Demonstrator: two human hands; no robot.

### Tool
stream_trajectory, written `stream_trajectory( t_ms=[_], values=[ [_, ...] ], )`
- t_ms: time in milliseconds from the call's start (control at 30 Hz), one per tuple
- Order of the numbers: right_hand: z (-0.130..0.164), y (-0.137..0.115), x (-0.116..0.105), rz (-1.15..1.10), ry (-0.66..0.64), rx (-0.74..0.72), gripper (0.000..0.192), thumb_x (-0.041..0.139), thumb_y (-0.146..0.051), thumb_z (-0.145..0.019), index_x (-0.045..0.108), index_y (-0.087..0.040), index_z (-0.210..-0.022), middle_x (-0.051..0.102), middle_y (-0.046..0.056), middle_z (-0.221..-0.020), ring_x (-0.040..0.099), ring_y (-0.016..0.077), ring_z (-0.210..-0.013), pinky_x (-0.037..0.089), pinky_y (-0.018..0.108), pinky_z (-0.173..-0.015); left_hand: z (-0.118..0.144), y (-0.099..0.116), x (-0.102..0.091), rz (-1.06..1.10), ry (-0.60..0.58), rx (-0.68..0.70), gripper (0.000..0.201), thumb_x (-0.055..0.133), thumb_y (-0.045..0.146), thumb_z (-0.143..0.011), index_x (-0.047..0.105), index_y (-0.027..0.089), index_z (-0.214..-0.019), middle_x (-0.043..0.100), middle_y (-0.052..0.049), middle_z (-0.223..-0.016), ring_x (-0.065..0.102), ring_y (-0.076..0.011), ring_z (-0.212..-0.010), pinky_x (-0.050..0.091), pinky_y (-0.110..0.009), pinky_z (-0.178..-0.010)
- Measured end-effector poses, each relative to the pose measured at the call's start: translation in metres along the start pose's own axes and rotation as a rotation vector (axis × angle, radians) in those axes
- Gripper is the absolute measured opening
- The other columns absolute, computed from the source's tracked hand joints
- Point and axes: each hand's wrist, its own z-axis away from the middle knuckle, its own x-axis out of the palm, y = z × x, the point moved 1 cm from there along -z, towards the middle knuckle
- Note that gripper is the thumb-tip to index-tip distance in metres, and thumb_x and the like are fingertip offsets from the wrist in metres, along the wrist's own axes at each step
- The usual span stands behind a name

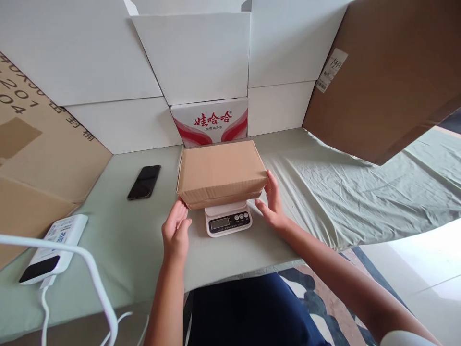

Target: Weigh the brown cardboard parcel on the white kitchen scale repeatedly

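A brown cardboard box [223, 168] is over a small white digital scale [230, 222] in the middle of the table. It covers the scale's platform, and I cannot tell whether it rests on it. The scale's buttons and display show in front, with no readable digits. My left hand [176, 228] has its fingers under the box's front left corner, thumb held apart. On the other side my right hand [272, 202] grips the front right corner, fingers along the side and thumb low by the front edge.
A black phone [144, 182] lies to the left on the green cloth [137, 240]. Nearer the left edge is a white power bank [54, 250] with a cable plugged in. White cartons [194, 57] stand behind, with large brown cardboard panels [382, 77] at the sides.
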Motion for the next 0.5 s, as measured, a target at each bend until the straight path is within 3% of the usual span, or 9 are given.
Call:
stream_trajectory(
  t_ms=[500],
  values=[
    [-0.0062, -0.0043, 0.0010, -0.023, -0.002, 0.027, 0.072, 0.054, -0.064, -0.093, 0.026, -0.043, -0.157, 0.040, 0.008, -0.154, 0.048, 0.0347, -0.139, 0.047, 0.059, -0.114, 0.0074, 0.0028, -0.0014, -0.039, 0.052, 0.025, 0.061, 0.060, 0.013, -0.079, 0.065, 0.020, -0.139, 0.065, -0.011, -0.143, 0.054, -0.0329, -0.140, 0.042, -0.051, -0.119]
  ],
)
